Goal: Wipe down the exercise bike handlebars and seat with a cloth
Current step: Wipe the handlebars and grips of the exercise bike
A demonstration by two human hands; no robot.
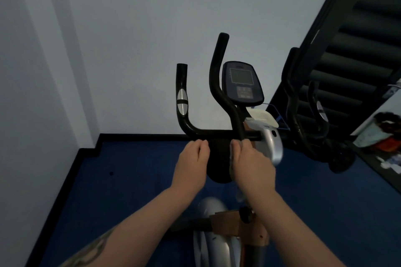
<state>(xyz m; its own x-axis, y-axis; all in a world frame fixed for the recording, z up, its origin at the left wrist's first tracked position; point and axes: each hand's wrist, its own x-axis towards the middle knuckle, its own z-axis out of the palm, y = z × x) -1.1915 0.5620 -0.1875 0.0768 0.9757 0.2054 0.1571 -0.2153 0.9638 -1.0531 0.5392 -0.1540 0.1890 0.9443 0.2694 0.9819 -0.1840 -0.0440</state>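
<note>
Two bare forearms reaching forward from the bottom edge, a tattoo on the left one. Beneath them, silver bike body [217, 243] with a brown wooden piece [238, 225] and a black knob [246, 214]. Left hand [192, 165] at the black crossbar of the handlebars [217, 132], fingers curled over near the bar; whether gripping it or only touching, cannot tell. Right hand [251, 165] clenched around a grey cloth [233, 158], pressed against the base of the tall curved grip. Round black pad [218, 158] between both hands. Handlebars rising ahead: short left grip with a silver sensor plate [181, 102], taller right grip beside the console [242, 82] with its dim screen. Blue floor [130, 180] below, black skirting, pale wall [130, 39] behind. Dark shutter [358, 39] at right with more dark curved bars [303, 115] in front of it
</note>
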